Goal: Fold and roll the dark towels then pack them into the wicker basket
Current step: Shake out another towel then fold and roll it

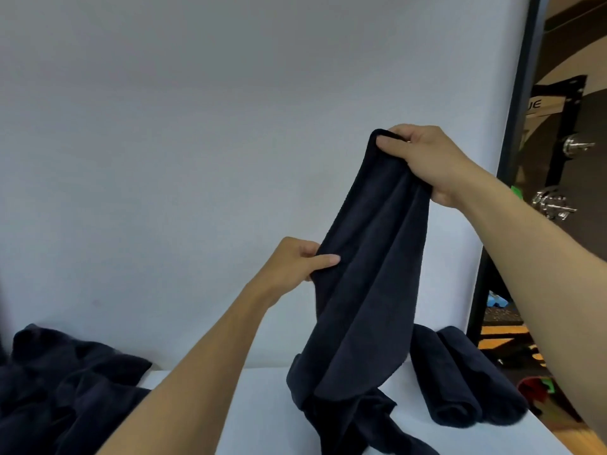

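While your right hand [427,162] holds the top end of the dark towel [368,274] high in front of the white wall [197,126], pinching the bunched edge between thumb and curled fingers, your left hand [295,261] pinches its left edge lower down, with the thumb lying on the front of the cloth. The towel hangs between your hands, and its lower end lies crumpled on the white counter [262,405], near the middle.

Just to the right of it, two rolled towels [460,379] lie side by side on the counter, close to its right edge. The hanging towel covers a part of the left roll. At the left, a loose pile of dark towels [65,382] lies on the counter. Your left forearm crosses the counter between this pile and the held towel.

To the right of the wall stands a black frame [512,126]. Beyond it are two shiny metal fittings [578,146]; I cannot tell what they are. Your right forearm hides much of that side. The pile is cut off at the left and bottom borders, and the towel's lower end is cut off at the bottom.
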`<state>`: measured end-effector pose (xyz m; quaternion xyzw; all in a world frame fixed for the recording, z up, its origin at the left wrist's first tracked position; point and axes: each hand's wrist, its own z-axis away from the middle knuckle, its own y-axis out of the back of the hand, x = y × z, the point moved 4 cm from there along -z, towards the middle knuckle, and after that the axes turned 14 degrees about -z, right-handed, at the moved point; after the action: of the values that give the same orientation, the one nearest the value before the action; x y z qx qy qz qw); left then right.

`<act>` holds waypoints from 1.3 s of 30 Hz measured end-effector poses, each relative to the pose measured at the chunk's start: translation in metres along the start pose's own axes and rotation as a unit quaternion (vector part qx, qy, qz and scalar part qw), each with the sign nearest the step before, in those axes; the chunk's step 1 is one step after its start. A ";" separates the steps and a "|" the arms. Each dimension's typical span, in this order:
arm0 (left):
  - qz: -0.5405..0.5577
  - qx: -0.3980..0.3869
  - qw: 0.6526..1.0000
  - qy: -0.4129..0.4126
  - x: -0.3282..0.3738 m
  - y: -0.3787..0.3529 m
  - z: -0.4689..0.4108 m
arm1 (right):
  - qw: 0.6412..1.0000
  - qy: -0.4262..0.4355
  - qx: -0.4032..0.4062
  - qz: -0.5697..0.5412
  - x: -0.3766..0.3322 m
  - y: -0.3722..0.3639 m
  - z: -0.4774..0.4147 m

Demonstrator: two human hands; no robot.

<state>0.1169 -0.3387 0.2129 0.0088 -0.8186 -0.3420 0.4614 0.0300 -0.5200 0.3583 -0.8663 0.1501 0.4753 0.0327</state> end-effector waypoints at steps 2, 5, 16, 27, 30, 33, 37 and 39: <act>0.009 0.011 1.000 0.009 -0.010 0.009 0.001 | 1.000 -0.012 -0.002 0.011 0.007 0.010 0.003; 0.028 0.019 0.999 0.008 -0.015 0.019 0.002 | 1.000 -0.018 0.010 0.007 0.015 0.019 0.005; 0.002 0.100 0.993 -0.061 0.050 0.039 0.000 | 0.996 -0.021 -0.076 0.042 0.030 -0.030 0.012; -0.041 0.248 0.967 -0.044 0.067 0.091 -0.016 | 0.970 -0.176 -0.164 -0.029 0.093 -0.033 0.045; -0.043 0.304 0.952 -0.005 0.057 0.127 -0.009 | 0.948 -0.236 -0.214 -0.003 0.115 -0.016 0.064; -0.060 0.347 0.936 0.018 0.044 0.161 0.002 | 0.945 -0.260 -0.196 -0.035 0.123 0.006 0.068; -0.067 0.375 0.923 0.046 0.029 0.187 0.016 | 0.965 -0.223 -0.098 -0.098 0.123 0.031 0.054; -0.068 0.373 0.923 0.056 0.023 0.191 0.021 | 0.969 -0.209 -0.072 -0.107 0.121 0.034 0.046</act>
<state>0.1456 -0.1884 0.3320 0.2555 -0.8571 -0.0413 0.4455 0.0440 -0.5715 0.2353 -0.7588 0.0119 0.6492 0.0514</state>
